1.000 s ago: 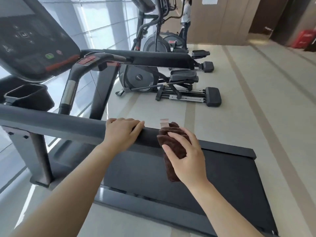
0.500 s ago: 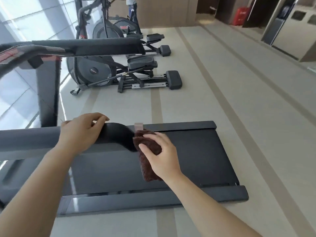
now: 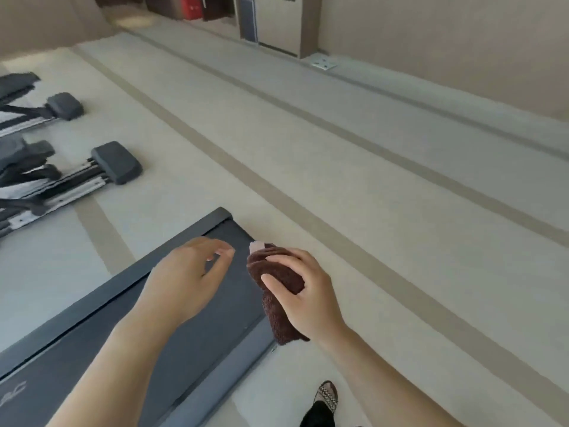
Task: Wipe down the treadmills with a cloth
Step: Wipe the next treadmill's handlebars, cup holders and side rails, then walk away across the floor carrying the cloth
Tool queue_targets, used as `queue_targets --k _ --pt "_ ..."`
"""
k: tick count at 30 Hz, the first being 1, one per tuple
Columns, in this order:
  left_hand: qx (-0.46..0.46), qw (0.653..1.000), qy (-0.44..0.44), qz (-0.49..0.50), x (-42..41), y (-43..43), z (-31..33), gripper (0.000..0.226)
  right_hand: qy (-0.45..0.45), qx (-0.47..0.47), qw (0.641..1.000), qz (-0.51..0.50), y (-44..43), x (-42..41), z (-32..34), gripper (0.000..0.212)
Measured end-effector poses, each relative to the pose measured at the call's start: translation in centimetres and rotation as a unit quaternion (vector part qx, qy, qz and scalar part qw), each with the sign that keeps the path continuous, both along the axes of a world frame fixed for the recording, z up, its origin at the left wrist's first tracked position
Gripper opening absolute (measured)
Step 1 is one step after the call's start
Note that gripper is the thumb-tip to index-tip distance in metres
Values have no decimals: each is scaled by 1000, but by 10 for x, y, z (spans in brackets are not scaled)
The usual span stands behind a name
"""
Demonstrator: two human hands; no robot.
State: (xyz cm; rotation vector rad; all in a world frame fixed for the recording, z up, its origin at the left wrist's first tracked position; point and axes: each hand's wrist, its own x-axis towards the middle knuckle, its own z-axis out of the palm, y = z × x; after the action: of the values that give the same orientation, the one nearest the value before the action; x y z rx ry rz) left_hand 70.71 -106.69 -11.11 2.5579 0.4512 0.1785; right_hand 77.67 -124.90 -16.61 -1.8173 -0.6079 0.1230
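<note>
At the left we see the treadmill (image 3: 197,343), its dark deck rigid and fixed to the floor. Above it our left hand (image 3: 184,282) hovers empty, fingers loosely spread. To the right, our right hand (image 3: 308,291) curls around the brown cloth (image 3: 278,300), bunched and hanging past the deck's edge. We judge it soft, light and limp, best gripped around its folded bulk.

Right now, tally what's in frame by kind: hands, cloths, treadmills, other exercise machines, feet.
Hands: 2, left hand empty, right hand gripping the cloth
Cloths: 1, brown cloth
Treadmills: 1, treadmill
Other exercise machines: 2, near machine, far machine
Feet: 1, sandalled foot
Total: 7
</note>
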Motion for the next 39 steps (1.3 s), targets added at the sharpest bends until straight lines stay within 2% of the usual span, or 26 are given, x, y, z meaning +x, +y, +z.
queue_targets --k 4,9,13,20,24,30,39 --pt "28 991 -21 -128 114 -67 1 32 -24 -25 995 -97 -76 73 3 24" --pt "-34 968 7 -247 211 -146 -9 25 -13 -39 976 -216 -156 135 6 27" --pt "-49 952 38 -299 268 -178 -27 24 12 -62 958 -279 -196 176 -7 31" --pt "-80 950 55 -298 384 -172 -57 21 44 -96 956 -274 -195 288 -28 33" --pt "-85 955 63 -278 482 -150 -68 20 36 -121 964 -234 -169 403 -34 35" --pt "-42 963 52 -260 636 -108 -44 25 18 -119 973 -196 -127 579 -9 32" --pt "-51 962 61 -262 849 -98 -37 27 10 -96 965 -244 -125 787 -10 28"
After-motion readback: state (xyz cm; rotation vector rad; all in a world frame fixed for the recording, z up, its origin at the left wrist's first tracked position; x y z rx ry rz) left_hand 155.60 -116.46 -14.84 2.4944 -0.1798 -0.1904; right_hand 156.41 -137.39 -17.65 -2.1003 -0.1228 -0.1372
